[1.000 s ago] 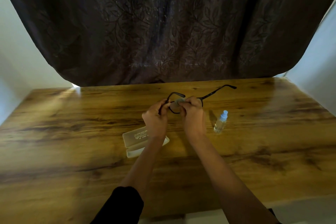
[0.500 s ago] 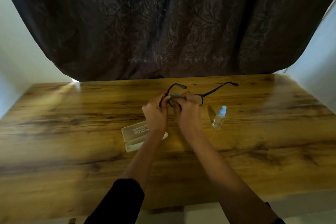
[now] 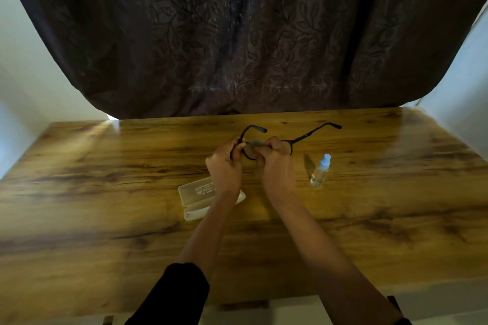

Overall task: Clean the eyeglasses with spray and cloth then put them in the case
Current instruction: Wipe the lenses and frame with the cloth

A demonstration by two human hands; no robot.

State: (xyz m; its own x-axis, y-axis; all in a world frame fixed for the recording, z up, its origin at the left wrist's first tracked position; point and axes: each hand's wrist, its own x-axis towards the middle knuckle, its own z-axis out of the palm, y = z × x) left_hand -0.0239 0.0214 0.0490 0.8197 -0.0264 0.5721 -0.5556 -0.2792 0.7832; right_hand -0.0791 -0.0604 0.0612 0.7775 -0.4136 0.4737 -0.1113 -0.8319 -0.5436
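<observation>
Black-framed eyeglasses are held above the wooden table, their temples unfolded and pointing away from me. My left hand grips the frame at its left end. My right hand pinches a small grey cloth against the left lens. A small clear spray bottle with a pale blue cap stands upright to the right of my hands. The open translucent glasses case lies on the table, partly hidden under my left wrist.
A dark patterned curtain hangs behind the table's far edge. White walls stand at both sides. The table's near edge runs just below my forearms.
The glasses and both hands sit slightly higher in view than a second ago, and my right fingers with the cloth have shifted a little over the left lens.
</observation>
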